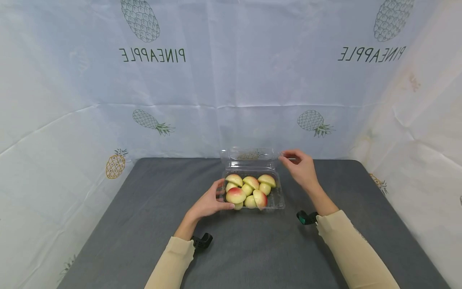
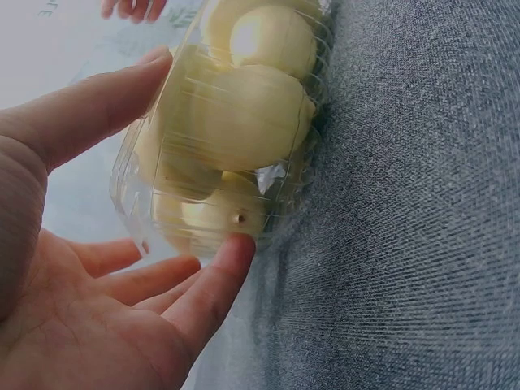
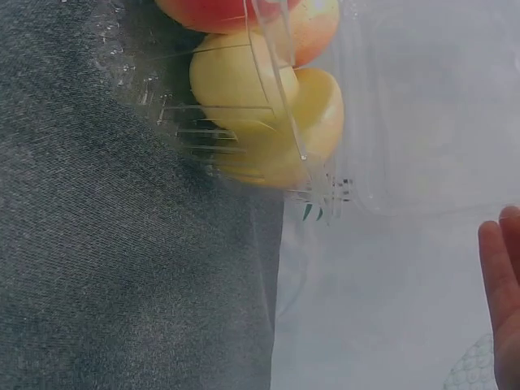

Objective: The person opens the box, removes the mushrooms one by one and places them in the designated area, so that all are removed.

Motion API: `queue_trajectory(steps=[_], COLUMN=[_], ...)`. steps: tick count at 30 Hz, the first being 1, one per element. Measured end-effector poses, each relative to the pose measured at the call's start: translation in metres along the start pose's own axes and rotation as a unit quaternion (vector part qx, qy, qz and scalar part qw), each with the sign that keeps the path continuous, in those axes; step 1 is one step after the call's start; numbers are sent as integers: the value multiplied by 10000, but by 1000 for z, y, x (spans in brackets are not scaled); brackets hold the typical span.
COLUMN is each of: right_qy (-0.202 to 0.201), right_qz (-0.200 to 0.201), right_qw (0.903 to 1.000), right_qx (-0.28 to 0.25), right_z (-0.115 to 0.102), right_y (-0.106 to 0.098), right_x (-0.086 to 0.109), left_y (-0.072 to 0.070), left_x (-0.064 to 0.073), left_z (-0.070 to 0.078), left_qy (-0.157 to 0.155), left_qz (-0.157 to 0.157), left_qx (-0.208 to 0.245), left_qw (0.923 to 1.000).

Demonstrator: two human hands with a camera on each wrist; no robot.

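A clear plastic clamshell box stands with its lid raised at the back. Inside lie several mushroom-shaped, yellow-green fruit-like pieces with red-blushed caps. My left hand holds the box's left end, its thumb along the front and its fingers around the side. Up close in the left wrist view, the thumb and a fingertip touch the plastic. At the lid's right corner, my right hand pinches the edge. Only some of its fingers show in the right wrist view, beside the lid's rim.
Dark grey cloth covers the table under the box. A pale curtain printed with pineapples hangs directly behind, with more white fabric along both sides. Each wrist wears a black band.
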State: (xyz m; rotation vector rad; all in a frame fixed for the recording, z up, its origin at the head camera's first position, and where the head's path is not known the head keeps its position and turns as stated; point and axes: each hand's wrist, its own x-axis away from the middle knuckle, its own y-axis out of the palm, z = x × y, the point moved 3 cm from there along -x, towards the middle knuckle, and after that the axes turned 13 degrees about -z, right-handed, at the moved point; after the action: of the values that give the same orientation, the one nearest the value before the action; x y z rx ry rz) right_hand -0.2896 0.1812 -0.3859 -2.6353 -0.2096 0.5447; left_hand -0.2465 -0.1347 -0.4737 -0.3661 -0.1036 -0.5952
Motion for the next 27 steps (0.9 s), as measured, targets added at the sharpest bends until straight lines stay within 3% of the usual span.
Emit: queue_trajectory(steps=[4,15,27], right_qy=[72,2,364], right_qz=[40,67,80], right_qw=[9999,9999,9990], right_qx=[59,83,256], right_z=[16,27,45], right_y=[1,6,11], right_x=[-8,-20,-22], left_y=[-1,-1,1], left_x=[0,1,1], left_z=[0,-2,0], left_qy=[-8,-54,26], left_qz=[-1,48,-16], left_qx=[-6,-31,-56], left_qw=[10000,10000,10000])
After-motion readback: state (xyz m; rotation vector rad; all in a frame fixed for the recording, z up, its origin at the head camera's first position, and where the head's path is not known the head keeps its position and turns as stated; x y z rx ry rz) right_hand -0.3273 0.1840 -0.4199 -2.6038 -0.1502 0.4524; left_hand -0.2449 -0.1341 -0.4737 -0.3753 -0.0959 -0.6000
